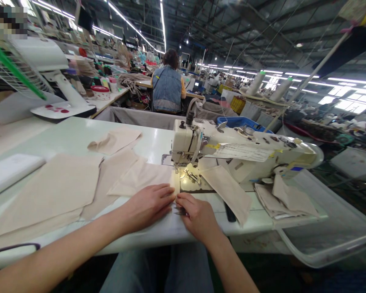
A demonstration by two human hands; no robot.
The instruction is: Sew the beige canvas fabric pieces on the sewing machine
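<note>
My left hand (pixel 149 204) lies on the near edge of a beige fabric piece (pixel 142 176), with its fingers bent and pressed down on the cloth. My right hand (pixel 197 215) rests just right of it, fingers curled over a small dark metal tool (pixel 179 211) on the table. Both hands meet in front of the needle area of a cream sewing machine (pixel 232 152). Another beige strip (pixel 227 190) lies under the machine arm to the right.
Large beige panels (pixel 51 187) cover the white table (pixel 79 136) to the left. Folded beige pieces (pixel 285 199) sit at the right, above a clear plastic bin (pixel 338 240). A white fan (pixel 49 77) stands at the far left. A person in a denim vest (pixel 168 83) sits ahead.
</note>
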